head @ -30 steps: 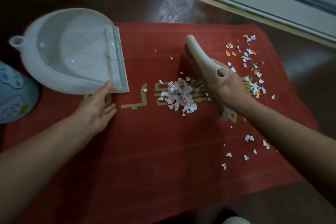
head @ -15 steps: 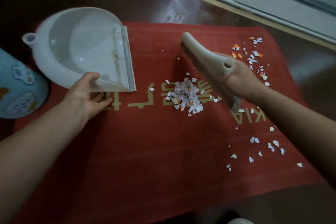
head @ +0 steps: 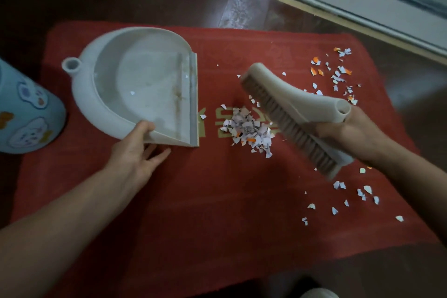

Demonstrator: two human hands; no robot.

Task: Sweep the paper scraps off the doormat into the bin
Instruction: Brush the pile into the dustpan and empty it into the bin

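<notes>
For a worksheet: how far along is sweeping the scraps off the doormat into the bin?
Done: a heap of scraps gathered beside the dustpan. In hand: left hand holds the dustpan, right hand grips the brush. Left: loose scraps on the right, then the bin.

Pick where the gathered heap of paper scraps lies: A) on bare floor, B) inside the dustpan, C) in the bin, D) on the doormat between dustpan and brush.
D: the scrap heap lies on the red doormat, between the dustpan and the hand brush.
</notes>
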